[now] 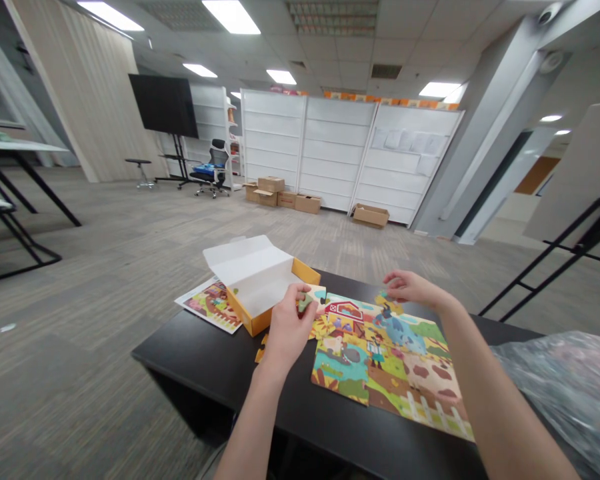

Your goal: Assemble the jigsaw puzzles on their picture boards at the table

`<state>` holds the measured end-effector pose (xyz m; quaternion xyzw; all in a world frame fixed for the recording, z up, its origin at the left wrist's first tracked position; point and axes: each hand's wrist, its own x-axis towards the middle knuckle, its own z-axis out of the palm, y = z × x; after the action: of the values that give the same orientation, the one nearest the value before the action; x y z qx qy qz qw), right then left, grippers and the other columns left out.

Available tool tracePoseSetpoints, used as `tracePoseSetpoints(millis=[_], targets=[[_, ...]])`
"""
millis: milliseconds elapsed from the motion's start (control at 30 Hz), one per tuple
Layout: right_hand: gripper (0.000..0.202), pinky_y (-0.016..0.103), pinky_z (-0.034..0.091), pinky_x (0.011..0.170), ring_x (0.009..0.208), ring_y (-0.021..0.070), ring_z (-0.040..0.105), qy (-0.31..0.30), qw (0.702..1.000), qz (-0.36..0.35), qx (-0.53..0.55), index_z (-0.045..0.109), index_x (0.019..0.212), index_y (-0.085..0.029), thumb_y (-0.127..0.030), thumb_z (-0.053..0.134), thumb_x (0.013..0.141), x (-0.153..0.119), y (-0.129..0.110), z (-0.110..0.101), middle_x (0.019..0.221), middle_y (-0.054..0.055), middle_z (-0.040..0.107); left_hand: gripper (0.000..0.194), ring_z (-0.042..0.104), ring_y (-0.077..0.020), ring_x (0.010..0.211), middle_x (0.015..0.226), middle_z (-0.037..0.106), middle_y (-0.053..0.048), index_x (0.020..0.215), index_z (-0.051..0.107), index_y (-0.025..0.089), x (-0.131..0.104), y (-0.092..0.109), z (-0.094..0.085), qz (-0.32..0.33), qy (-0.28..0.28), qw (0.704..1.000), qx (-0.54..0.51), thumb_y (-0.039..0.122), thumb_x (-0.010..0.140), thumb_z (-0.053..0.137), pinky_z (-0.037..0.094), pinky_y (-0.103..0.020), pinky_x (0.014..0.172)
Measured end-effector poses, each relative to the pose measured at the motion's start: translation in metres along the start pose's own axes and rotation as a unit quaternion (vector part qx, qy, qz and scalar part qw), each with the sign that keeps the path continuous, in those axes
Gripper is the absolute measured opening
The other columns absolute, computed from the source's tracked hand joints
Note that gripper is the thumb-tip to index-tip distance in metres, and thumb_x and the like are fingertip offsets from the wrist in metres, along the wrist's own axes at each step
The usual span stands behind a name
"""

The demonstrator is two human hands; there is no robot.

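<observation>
My left hand [293, 323] is closed on a puzzle piece [307, 301] by the open box, at the upper left corner of the joined puzzle. My right hand [410, 288] is over the puzzle's far edge, its fingers loosely curved and apart. Just below those fingertips lies a yellow and blue piece [389, 304]; whether they touch it I cannot tell. The joined farm puzzle [390, 370] lies flat on the black table [205, 357], showing a red barn, a blue bird and a spotted cow. More yellow pieces [261, 350] lie partly hidden behind my left wrist.
A yellow box [260, 320] with its white lid raised stands left of the puzzle, beside a printed picture sheet [213, 305]. Crumpled clear plastic [565, 393] covers the table's right end. Cardboard boxes [307, 203], a chair [214, 167] and a screen [165, 103] stand farther off.
</observation>
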<state>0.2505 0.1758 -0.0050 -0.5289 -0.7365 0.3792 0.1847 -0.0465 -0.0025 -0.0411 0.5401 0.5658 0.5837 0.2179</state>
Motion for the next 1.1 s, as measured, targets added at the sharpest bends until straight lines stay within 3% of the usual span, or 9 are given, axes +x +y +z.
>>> tracePoseSetpoints(millis=[133, 233, 333, 433, 533, 600, 800, 933, 1100], targets=[[0.038, 0.027, 0.052, 0.055, 0.068, 0.0205, 0.068, -0.098, 0.988, 0.097, -0.075, 0.071, 0.087, -0.019, -0.030, 0.085, 0.053, -0.013, 0.027, -0.026, 0.078, 0.008, 0.074, 0.034, 0.065, -0.0132, 0.070, 0.089, 0.063, -0.001, 0.119, 0.054, 0.022, -0.003, -0.004, 0.005, -0.001, -0.067, 0.998, 0.021, 0.024, 0.086, 0.058, 0.049, -0.023, 0.065], [0.029, 0.029, 0.050, 0.055, 0.066, 0.0220, 0.067, -0.052, 0.977, 0.101, -0.182, 0.071, 0.074, -0.019, -0.023, 0.085, 0.049, -0.010, 0.027, -0.022, 0.073, 0.007, 0.074, 0.036, 0.066, -0.0143, 0.074, 0.095, 0.064, -0.004, 0.122, 0.053, 0.021, -0.006, -0.001, 0.008, -0.008, -0.106, 0.994, 0.011, 0.021, 0.086, 0.056, 0.051, -0.026, 0.069], [0.023, 0.030, 0.051, 0.064, 0.073, 0.0208, 0.066, -0.009, 0.982, 0.017, -0.189, 0.072, 0.076, -0.019, -0.033, 0.082, 0.060, -0.009, -0.001, -0.006, 0.080, 0.007, 0.074, 0.037, 0.067, -0.0152, 0.079, 0.099, 0.063, -0.005, 0.121, 0.054, 0.021, -0.008, 0.003, 0.011, -0.011, -0.124, 0.992, 0.018, 0.019, 0.084, 0.056, 0.052, -0.026, 0.072], [0.035, 0.029, 0.051, 0.066, 0.075, 0.0179, 0.064, -0.109, 0.986, -0.119, -0.040, 0.070, 0.098, -0.018, -0.048, 0.068, 0.080, -0.017, -0.045, 0.023, 0.090, 0.007, 0.073, 0.037, 0.067, -0.0155, 0.082, 0.100, 0.062, -0.004, 0.121, 0.054, 0.021, -0.009, 0.007, 0.017, -0.006, -0.132, 0.991, 0.024, 0.017, 0.084, 0.055, 0.052, -0.027, 0.074], [0.041, 0.027, 0.050, 0.071, 0.080, 0.0153, 0.064, -0.193, 0.961, -0.181, 0.078, 0.063, 0.109, -0.019, -0.046, 0.072, 0.080, -0.024, -0.076, 0.052, 0.097, 0.005, 0.072, 0.036, 0.068, -0.0165, 0.083, 0.096, 0.064, -0.002, 0.120, 0.054, 0.023, -0.012, 0.009, 0.025, 0.009, -0.124, 0.992, 0.036, 0.016, 0.085, 0.056, 0.052, -0.029, 0.079], [0.044, 0.025, 0.048, 0.067, 0.074, 0.0129, 0.062, -0.206, 0.952, -0.198, 0.111, 0.060, 0.111, -0.019, -0.044, 0.076, 0.079, -0.021, -0.080, 0.065, 0.089, 0.002, 0.071, 0.036, 0.068, -0.0177, 0.085, 0.096, 0.066, -0.002, 0.121, 0.052, 0.024, -0.013, 0.008, 0.031, 0.018, -0.117, 0.992, 0.045, 0.015, 0.086, 0.054, 0.052, -0.032, 0.082], [0.036, 0.024, 0.045, 0.058, 0.063, 0.0113, 0.058, -0.051, 0.973, -0.187, 0.125, 0.063, 0.091, -0.016, -0.045, 0.076, 0.074, 0.011, -0.040, 0.071, 0.074, -0.001, 0.066, 0.037, 0.065, -0.0244, 0.109, 0.129, 0.058, -0.012, 0.126, 0.049, 0.022, -0.018, 0.007, 0.037, 0.055, -0.122, 0.981, 0.143, 0.017, 0.090, 0.053, 0.050, -0.039, 0.094], [0.024, 0.026, 0.049, 0.063, 0.066, 0.0134, 0.061, -0.042, 0.985, -0.161, 0.040, 0.066, 0.086, -0.016, -0.037, 0.068, 0.075, 0.027, -0.012, 0.072, 0.073, 0.000, 0.067, 0.028, 0.061, -0.0254, 0.114, 0.125, 0.060, -0.010, 0.120, 0.055, 0.022, -0.020, 0.012, 0.034, 0.085, -0.167, 0.961, 0.204, 0.019, 0.092, 0.051, 0.048, -0.038, 0.096], [0.017, 0.028, 0.052, 0.070, 0.073, 0.0159, 0.065, -0.024, 0.985, -0.164, -0.035, 0.067, 0.087, -0.015, -0.024, 0.057, 0.077, 0.033, 0.006, 0.074, 0.083, 0.004, 0.072, 0.029, 0.061, -0.0258, 0.111, 0.122, 0.062, -0.010, 0.120, 0.057, 0.021, -0.021, 0.013, 0.033, 0.105, -0.191, 0.950, 0.225, 0.019, 0.092, 0.051, 0.048, -0.039, 0.095]])
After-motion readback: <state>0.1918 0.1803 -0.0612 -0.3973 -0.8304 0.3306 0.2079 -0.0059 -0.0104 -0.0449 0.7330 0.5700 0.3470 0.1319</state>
